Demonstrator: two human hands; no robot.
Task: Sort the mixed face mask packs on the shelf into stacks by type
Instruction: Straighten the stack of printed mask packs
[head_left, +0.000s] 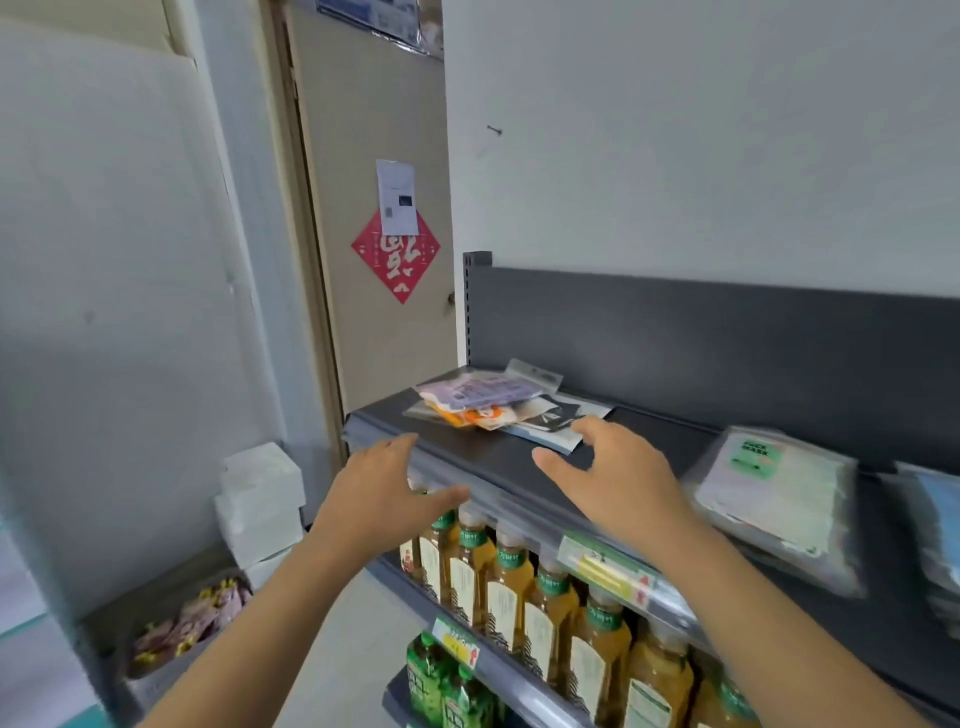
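A mixed heap of face mask packs lies at the left end of the dark top shelf, with purple, orange and black-and-white packs overlapping. A stack of pale packs with a green label sits to the right, and a blue pack stack shows at the frame's right edge. My right hand hovers over the shelf just in front of the heap, fingers spread, holding nothing. My left hand is at the shelf's front left edge, fingers relaxed and empty.
Below the top shelf stand rows of amber drink bottles and green bottles. A door with a red diamond sign is behind the shelf's left end. White boxes and a bin of snacks sit at the lower left.
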